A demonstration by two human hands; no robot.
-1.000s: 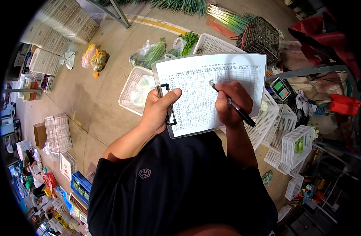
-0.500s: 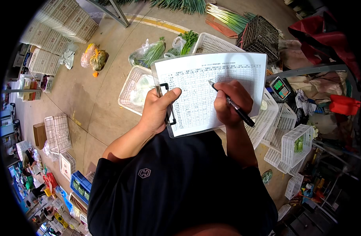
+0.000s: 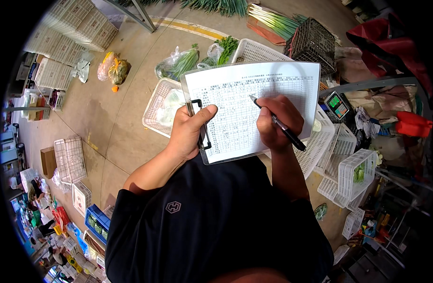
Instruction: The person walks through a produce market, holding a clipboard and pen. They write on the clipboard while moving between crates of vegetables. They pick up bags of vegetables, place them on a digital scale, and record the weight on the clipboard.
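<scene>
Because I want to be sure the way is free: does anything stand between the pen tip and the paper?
Nothing visible does. The right hand holds the pen, its tip over the paper; the left hand grips the clipboard, well left of the tip. Whether the tip touches, I cannot tell.

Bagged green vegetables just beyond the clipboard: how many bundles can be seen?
2: a long-stalked bundle on the left, and a leafy bundle to its right, beside a white basket. The clipboard may hide others.
</scene>
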